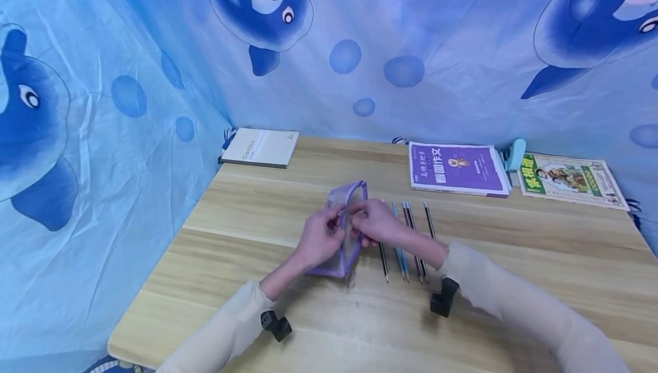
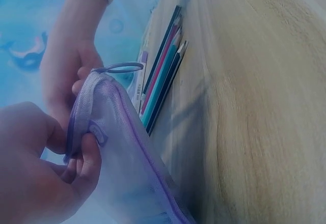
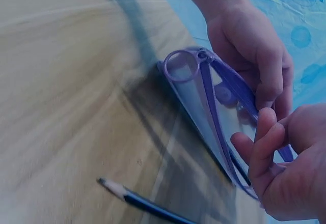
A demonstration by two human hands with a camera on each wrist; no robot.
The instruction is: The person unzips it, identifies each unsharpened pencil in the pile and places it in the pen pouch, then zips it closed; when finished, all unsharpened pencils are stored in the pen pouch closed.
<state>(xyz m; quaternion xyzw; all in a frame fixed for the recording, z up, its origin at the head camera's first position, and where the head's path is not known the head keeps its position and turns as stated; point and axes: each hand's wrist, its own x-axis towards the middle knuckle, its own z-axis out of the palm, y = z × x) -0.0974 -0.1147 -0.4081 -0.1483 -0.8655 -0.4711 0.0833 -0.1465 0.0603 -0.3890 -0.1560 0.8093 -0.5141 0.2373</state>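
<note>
While a pale grey notebook (image 1: 260, 147) is lying flat at the far left corner of the light, grained wooden surface (image 1: 514, 259), the left hand (image 1: 320, 239) is pinching one edge of a soft, translucent purple zip pouch (image 1: 345, 230), its fingers curled round the rim. The pouch is standing on edge near the middle of the surface, its mesh-like sides sagging between the two hands. In the right wrist view a round purple pull ring (image 3: 182, 66) is hanging at the end of the zip. Just to the right, the right hand (image 1: 377, 221) is gripping the opposite edge, fingertips tucked over the rim, so the mouth is being held apart. Whatever is inside the pouch is too blurred to make out.

Beside the right hand, a row of slim pencils (image 1: 411, 241) is lying close together, dark, teal and pinkish barrels side by side; the wrist is covering part of them. Farther back, a glossy purple book (image 1: 456, 169) is lying flat, then a small pale blue object (image 1: 514, 153) half hidden behind it, its shape hard to tell, and a green and yellow illustrated booklet (image 1: 570, 180). Cream sleeves are covering both forearms, and a creased blue dolphin-print cloth (image 1: 128, 76) is hanging behind everything.
</note>
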